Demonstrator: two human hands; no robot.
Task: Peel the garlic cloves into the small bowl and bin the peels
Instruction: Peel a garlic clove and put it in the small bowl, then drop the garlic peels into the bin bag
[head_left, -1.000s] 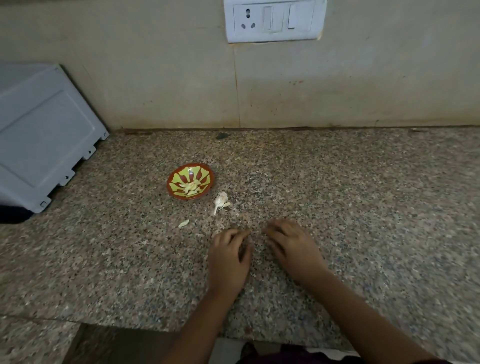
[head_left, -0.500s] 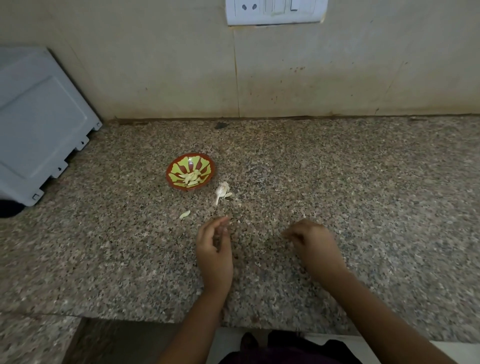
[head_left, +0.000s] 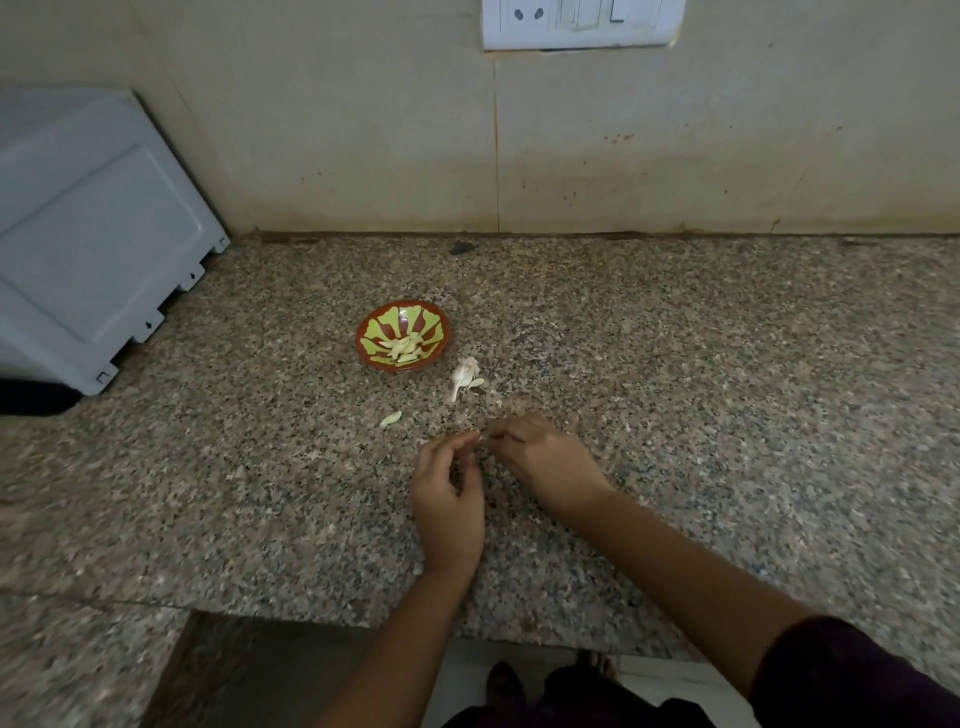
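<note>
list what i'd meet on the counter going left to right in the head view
grey appliance → small bowl → garlic stalk → right hand. Left out: the loose garlic piece lies under the bowl's span, and the left hand overlaps the stalk's.

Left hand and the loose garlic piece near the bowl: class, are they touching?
Apart. The head view shows bare counter between the left hand and the garlic piece, which lies alone to that hand's left.
</note>
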